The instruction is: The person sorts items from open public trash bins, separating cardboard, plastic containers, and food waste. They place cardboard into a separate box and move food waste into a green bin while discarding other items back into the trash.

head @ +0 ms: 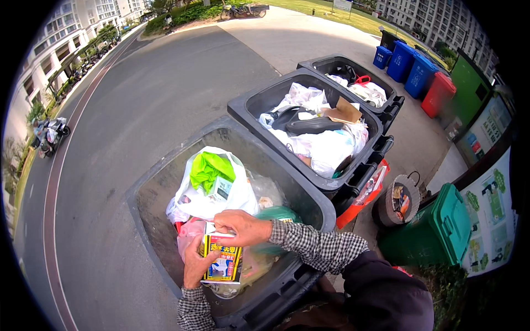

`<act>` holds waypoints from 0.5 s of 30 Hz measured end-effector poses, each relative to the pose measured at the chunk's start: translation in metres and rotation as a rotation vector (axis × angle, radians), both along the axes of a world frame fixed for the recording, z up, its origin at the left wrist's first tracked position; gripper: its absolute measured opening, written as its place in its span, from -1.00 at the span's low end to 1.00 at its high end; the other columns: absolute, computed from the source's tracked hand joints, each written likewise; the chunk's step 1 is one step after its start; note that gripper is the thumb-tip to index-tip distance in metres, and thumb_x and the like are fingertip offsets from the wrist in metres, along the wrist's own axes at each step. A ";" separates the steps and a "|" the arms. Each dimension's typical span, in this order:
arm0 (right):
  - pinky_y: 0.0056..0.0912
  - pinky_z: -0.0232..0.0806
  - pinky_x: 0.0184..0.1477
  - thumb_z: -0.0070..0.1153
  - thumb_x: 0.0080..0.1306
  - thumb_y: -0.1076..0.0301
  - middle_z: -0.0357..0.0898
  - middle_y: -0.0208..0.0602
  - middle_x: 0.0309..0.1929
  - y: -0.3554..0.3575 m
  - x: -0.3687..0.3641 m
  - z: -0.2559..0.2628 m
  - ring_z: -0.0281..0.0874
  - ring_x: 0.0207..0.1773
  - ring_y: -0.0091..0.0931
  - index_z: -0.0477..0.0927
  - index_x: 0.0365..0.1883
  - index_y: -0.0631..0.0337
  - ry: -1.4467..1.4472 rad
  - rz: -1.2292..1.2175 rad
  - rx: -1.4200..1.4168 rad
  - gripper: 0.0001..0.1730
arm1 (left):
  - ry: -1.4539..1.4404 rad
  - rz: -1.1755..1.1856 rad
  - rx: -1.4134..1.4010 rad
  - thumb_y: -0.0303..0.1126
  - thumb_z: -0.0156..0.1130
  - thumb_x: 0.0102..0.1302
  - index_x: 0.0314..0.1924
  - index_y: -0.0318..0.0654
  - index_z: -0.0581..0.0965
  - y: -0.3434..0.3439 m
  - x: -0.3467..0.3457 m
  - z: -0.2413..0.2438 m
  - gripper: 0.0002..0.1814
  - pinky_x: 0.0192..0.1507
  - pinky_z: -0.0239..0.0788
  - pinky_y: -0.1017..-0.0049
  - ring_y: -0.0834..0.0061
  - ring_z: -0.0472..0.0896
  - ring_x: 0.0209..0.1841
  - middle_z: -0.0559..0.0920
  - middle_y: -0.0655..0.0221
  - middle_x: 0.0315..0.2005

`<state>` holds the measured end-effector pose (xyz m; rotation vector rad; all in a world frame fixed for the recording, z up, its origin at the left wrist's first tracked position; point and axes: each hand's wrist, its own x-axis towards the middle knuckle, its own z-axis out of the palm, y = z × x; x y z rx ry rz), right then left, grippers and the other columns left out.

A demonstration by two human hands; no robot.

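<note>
Over the nearest wheeled bin (pixel 153 182) I hold a printed cardboard box (pixel 223 265), yellow, black and red with a white flap at its top. My left hand (pixel 196 262) grips the box by its left side, thumb across the front. At the top end, the fingers of my right hand (pixel 244 227) are closed on the box's flap. Just beyond my hands, an open white plastic bag (pixel 242 188) holds a bright green bag (pixel 211 170) and a small white carton (pixel 221 189). Pink, clear and dark green plastic bags lie beneath and beside the box.
Two more open bins (pixel 236 105) full of bagged rubbish stand beyond. To the right are a red bag (pixel 360 202), a round basket (pixel 399 198) with litter and a green lidded bin (pixel 434 227). Blue bins (pixel 399 62) line the back. A scooter rider (pixel 49 134) is on the road.
</note>
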<state>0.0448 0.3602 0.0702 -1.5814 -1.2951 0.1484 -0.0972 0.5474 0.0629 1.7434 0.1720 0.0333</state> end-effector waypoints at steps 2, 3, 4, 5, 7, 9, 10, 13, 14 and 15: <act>-0.19 0.23 -0.30 0.36 0.20 0.26 0.32 -0.25 -0.44 0.003 -0.001 0.003 0.35 -0.37 -0.25 0.28 -0.42 0.16 -0.012 0.000 -0.016 -0.57 | 0.003 -0.022 -0.032 -0.32 0.50 0.19 0.11 -0.40 0.55 0.004 -0.001 -0.004 -0.47 -0.06 0.54 0.43 0.52 0.69 -0.16 0.71 0.24 -0.15; -0.16 0.25 -0.28 0.35 0.20 0.24 0.34 -0.23 -0.44 0.005 -0.001 0.002 0.39 -0.36 -0.22 0.29 -0.43 0.16 -0.015 0.012 -0.028 -0.59 | 0.015 -0.021 -0.039 -0.31 0.50 0.20 0.12 -0.39 0.54 0.007 -0.003 -0.004 -0.46 -0.05 0.54 0.43 0.52 0.69 -0.14 0.71 0.24 -0.14; -0.17 0.25 -0.30 0.36 0.19 0.27 0.35 -0.23 -0.45 0.002 -0.001 0.007 0.39 -0.37 -0.22 0.31 -0.44 0.17 0.007 0.005 -0.052 -0.60 | 0.003 -0.024 0.013 -0.30 0.51 0.20 0.14 -0.39 0.54 0.005 -0.001 0.003 -0.44 -0.02 0.53 0.44 0.52 0.68 -0.10 0.71 0.24 -0.13; -0.19 0.25 -0.32 0.37 0.19 0.31 0.36 -0.24 -0.45 -0.001 -0.002 0.011 0.39 -0.39 -0.23 0.32 -0.46 0.18 0.030 -0.003 -0.078 -0.61 | -0.001 -0.031 0.065 -0.30 0.52 0.20 0.15 -0.39 0.53 0.004 -0.001 0.007 -0.42 0.00 0.53 0.45 0.52 0.67 -0.07 0.71 0.24 -0.11; -0.22 0.24 -0.34 0.40 0.18 0.35 0.37 -0.25 -0.48 -0.005 -0.001 0.016 0.38 -0.42 -0.26 0.36 -0.47 0.19 0.010 -0.025 -0.055 -0.62 | 0.042 -0.047 0.143 -0.30 0.52 0.20 0.21 -0.39 0.52 0.006 0.004 0.001 -0.38 0.05 0.52 0.46 0.53 0.65 -0.02 0.70 0.26 -0.08; -0.26 0.22 -0.35 0.45 0.16 0.33 0.37 -0.29 -0.50 0.002 -0.006 0.013 0.35 -0.43 -0.33 0.39 -0.50 0.17 0.001 -0.054 -0.026 -0.62 | 0.053 -0.021 0.041 -0.29 0.52 0.21 0.25 -0.41 0.50 0.009 -0.003 0.004 -0.34 0.01 0.53 0.46 0.53 0.66 -0.04 0.70 0.25 -0.07; -0.28 0.20 -0.36 0.46 0.14 0.34 0.36 -0.32 -0.50 0.003 -0.006 0.008 0.32 -0.43 -0.38 0.38 -0.52 0.16 -0.022 -0.070 -0.021 -0.60 | 0.054 0.000 0.018 -0.28 0.52 0.21 0.25 -0.41 0.50 0.009 -0.005 0.005 -0.34 0.00 0.54 0.47 0.54 0.66 -0.04 0.70 0.25 -0.07; -0.33 0.19 -0.33 0.44 0.18 0.38 0.38 -0.37 -0.49 0.002 -0.004 0.007 0.33 -0.38 -0.44 0.39 -0.55 0.14 -0.062 -0.127 -0.029 -0.62 | 0.020 0.045 0.043 -0.28 0.53 0.21 0.25 -0.42 0.50 0.009 -0.005 -0.006 -0.34 -0.04 0.55 0.49 0.55 0.67 -0.07 0.70 0.24 -0.06; -0.35 0.20 -0.32 0.42 0.21 0.39 0.39 -0.38 -0.48 0.002 -0.001 0.007 0.33 -0.36 -0.46 0.41 -0.54 0.14 -0.055 -0.134 -0.013 -0.65 | 0.013 0.063 0.058 -0.29 0.53 0.21 0.24 -0.41 0.50 0.011 -0.004 -0.011 -0.34 -0.04 0.55 0.49 0.55 0.68 -0.07 0.70 0.24 -0.06; -0.37 0.20 -0.30 0.39 0.25 0.40 0.40 -0.38 -0.47 0.000 0.002 0.008 0.34 -0.35 -0.48 0.43 -0.52 0.15 -0.052 -0.147 0.001 -0.68 | 0.003 0.077 0.069 -0.29 0.53 0.20 0.23 -0.40 0.50 0.008 -0.001 -0.011 -0.35 -0.04 0.56 0.49 0.56 0.68 -0.08 0.70 0.24 -0.06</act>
